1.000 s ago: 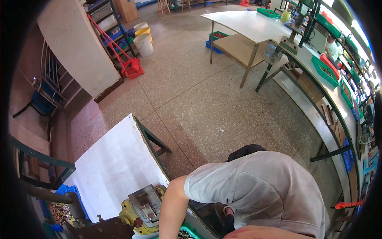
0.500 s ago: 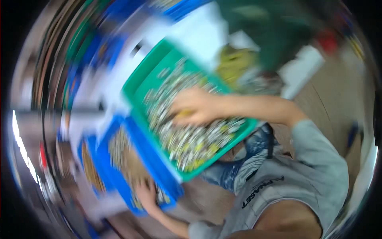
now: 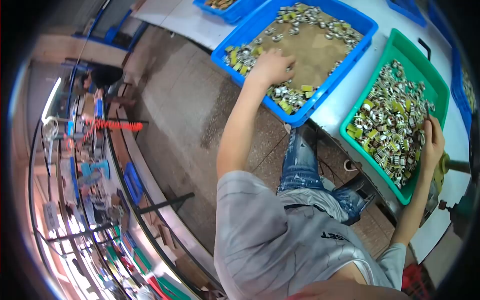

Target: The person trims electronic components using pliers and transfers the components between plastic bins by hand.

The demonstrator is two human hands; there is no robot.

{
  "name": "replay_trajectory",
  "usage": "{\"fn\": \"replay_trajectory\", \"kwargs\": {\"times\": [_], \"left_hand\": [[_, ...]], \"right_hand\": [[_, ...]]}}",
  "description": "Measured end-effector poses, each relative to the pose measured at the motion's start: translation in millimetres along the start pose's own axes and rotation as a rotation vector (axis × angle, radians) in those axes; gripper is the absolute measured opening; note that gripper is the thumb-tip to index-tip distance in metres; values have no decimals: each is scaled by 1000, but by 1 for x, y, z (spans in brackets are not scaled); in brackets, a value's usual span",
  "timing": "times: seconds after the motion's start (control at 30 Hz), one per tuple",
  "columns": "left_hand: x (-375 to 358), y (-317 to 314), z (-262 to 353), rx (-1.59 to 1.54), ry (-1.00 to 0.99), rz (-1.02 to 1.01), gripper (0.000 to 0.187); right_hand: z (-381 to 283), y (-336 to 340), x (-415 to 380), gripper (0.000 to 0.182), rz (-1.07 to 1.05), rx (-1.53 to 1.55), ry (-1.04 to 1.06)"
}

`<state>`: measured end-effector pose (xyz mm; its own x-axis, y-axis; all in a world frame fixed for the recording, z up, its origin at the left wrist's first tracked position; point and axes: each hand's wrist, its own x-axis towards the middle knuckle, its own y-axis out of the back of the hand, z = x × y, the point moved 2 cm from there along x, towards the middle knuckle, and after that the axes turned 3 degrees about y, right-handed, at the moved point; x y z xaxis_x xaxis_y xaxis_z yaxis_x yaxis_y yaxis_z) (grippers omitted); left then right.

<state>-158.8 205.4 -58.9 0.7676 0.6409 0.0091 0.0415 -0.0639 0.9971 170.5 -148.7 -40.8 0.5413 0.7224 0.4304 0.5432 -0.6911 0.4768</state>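
My left hand (image 3: 272,67) is over the near left part of a blue tray (image 3: 300,118), its fingers curled; small parts show beside the fingertips, but what it holds is hidden. Small metallic coil-like parts, some with yellow wrapping, line that tray around a bare brown bottom. At the right side of a green tray (image 3: 436,82), my right hand (image 3: 433,142) has its fingers pinched at the edge of a heap of similar parts (image 3: 390,125). Something small and dark shows at its fingertips, too small to name.
Another blue tray (image 3: 230,14) stands at the top; more blue trays (image 3: 461,95) line the right. A green machine (image 3: 462,212) is at the lower right. Shelving, a red coiled hose (image 3: 120,125) and another person (image 3: 105,76) appear at the left.
The view has turned, and the trays now appear higher and further right. My right hand has moved from over the heap to the green tray's right side. My left hand remains in the blue tray.
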Motion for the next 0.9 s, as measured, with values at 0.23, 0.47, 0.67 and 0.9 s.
{"fn": "replay_trajectory", "kwargs": {"times": [0.23,0.47,0.67,0.9], "left_hand": [[-9,1,3,-58,11,-43,34],[-37,103,47,-1001,-224,655,39],[-89,224,71,-2073,-879,397,85],[-142,217,56,-1489,1,893,70]], "right_hand": [[8,3,-9,28,48,67,-57],[2,-2,-6,29,18,52,-41],[17,3,-10,31,-6,-39,-59],[10,8,-3,32,-20,-58,-94]]}}
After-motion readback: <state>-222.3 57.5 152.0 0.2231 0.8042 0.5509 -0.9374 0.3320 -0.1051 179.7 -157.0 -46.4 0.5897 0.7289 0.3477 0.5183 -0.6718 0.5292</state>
